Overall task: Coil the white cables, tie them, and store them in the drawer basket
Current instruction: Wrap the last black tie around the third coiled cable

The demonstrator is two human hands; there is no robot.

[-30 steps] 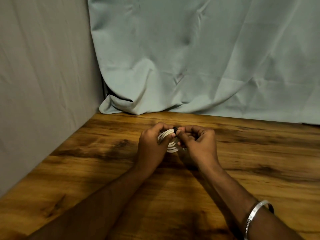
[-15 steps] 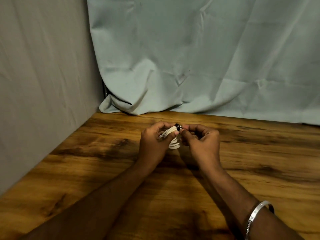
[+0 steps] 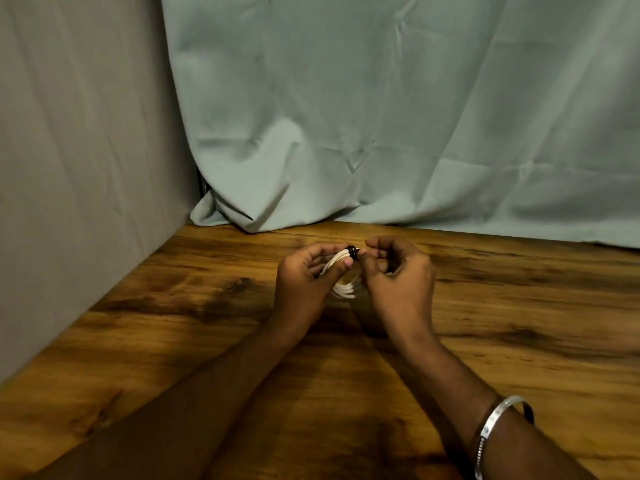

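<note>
White cable coil [image 3: 343,289] sits between both hands, held above the wooden table [image 3: 519,306]. The left hand [image 3: 304,282] is curled around its loops, thumb pressed near the black tie [image 3: 352,251] at the top. The right hand [image 3: 398,282], fingers half-curled, pinches beside that tie. Since a second ago the right hand's fingers have loosened and the tie shows more plainly.
</note>
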